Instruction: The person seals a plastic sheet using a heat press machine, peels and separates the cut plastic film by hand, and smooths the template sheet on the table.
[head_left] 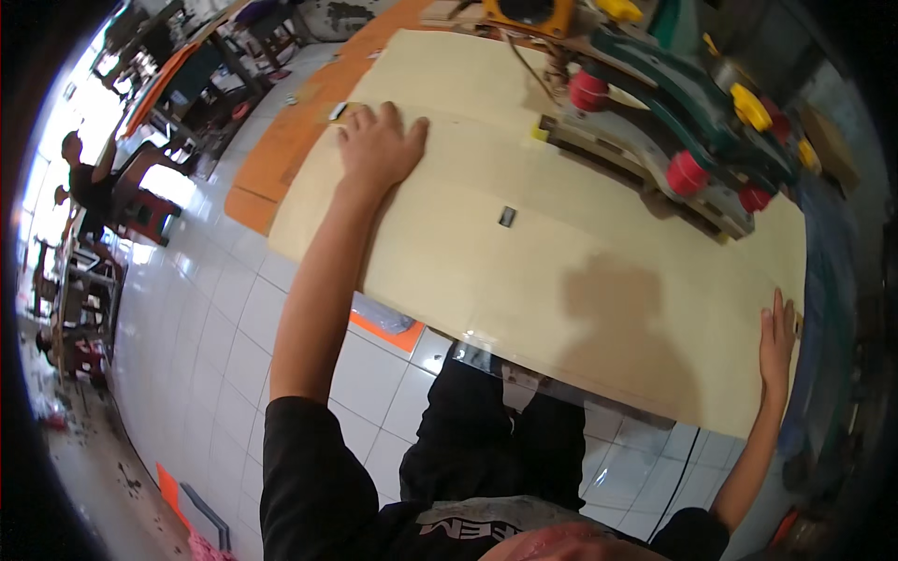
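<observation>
A large pale yellow sheet (449, 252) covers the tabletop in front of me. My left hand (381, 150) lies flat near its far left edge, fingers spread, holding nothing. Just beyond those fingertips is a small white-and-dark object (338, 111), too small to name. My right hand (775, 348) rests at the sheet's right edge with its fingers stretched out; part of the palm faces away from view. Between my hands, a small dark rectangular piece (506, 217) sits on the sheet. A shadow falls across the sheet's near right part.
A dark green curved frame (692, 103) with red round parts and yellow knobs stands at the far right, on a long block (645, 178). An orange-brown board (281, 159) shows past the sheet's left side. Further left, a person (94, 182) sits on a red stool (150, 217) by worktables.
</observation>
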Motion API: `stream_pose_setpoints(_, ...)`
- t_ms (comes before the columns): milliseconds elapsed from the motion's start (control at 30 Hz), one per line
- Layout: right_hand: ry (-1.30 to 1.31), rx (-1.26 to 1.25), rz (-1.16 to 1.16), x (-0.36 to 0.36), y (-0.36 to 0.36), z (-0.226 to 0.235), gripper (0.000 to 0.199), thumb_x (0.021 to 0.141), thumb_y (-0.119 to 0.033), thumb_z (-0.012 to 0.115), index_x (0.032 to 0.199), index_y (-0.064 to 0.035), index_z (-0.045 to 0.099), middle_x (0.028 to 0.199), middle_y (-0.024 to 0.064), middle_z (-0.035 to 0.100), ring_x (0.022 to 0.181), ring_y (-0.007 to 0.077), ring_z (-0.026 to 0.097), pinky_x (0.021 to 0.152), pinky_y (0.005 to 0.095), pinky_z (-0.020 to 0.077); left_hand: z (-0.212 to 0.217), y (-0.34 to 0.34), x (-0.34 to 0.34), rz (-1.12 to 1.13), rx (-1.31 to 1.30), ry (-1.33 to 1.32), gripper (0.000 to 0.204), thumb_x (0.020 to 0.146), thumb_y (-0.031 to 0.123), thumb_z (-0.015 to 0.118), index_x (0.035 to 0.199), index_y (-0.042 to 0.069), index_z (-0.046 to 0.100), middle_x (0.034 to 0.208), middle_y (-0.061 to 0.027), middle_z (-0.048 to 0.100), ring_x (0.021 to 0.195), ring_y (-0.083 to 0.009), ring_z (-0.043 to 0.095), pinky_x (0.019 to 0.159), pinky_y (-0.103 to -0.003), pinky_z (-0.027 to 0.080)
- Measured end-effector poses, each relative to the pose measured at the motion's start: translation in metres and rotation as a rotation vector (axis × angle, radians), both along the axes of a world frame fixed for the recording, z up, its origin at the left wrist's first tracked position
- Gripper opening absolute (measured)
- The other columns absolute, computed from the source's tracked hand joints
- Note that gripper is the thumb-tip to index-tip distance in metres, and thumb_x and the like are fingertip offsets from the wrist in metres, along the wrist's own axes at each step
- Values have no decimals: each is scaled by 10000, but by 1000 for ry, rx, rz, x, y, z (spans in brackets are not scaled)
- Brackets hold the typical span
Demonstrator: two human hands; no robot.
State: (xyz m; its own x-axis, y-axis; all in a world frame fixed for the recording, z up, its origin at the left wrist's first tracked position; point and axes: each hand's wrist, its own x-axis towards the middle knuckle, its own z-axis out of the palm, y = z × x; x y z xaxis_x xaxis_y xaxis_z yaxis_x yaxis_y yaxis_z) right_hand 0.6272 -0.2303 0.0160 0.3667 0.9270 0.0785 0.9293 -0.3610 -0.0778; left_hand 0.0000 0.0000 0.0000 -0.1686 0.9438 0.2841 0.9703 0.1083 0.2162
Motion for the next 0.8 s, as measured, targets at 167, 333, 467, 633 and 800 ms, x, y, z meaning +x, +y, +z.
stream_pose_setpoints(167,23,6,-42,-27,2,-5,617,1018,-540,282,1536,-205,265,1589,224,143,1483,361,101,1178,523,66,-2,4,-16,-38,96,34,721,882,572,475,1280,-28,520,1392,-337,394,1360,-462,301,1082,-611,216)
stream_pose_setpoints(333,0,17,-14,-9,-1,-2,603,1021,-523,304,1532,-204,277,1586,231,145,1477,374,117,1180,492,117,-3,0,-8,0,89,60,657,903,575,463,1246,19,531,1329,-290,463,1309,-426,377,1070,-582,265)
stream_pose_setpoints(467,49,29,-23,-15,-3,3,591,1024,-506,317,1531,-203,281,1587,230,146,1477,376,114,1180,493,119,-1,2,-5,-38,31,8,731,893,570,460,1336,-12,478,1398,-339,389,1365,-457,296,1101,-598,202)
stream_pose_setpoints(633,42,7,-52,-25,4,5,610,1013,-539,307,1532,-220,278,1591,215,146,1483,363,91,1181,517,72,0,1,-10,-21,34,29,701,907,598,445,1339,48,492,1413,-325,388,1362,-457,307,1098,-591,218)
stream_pose_setpoints(800,34,4,-47,-19,0,3,649,992,-595,292,1536,-242,267,1595,204,139,1488,348,76,1173,552,26,3,1,-4,-37,-9,20,729,899,637,445,1357,71,489,1414,-319,388,1368,-450,303,1101,-576,223)
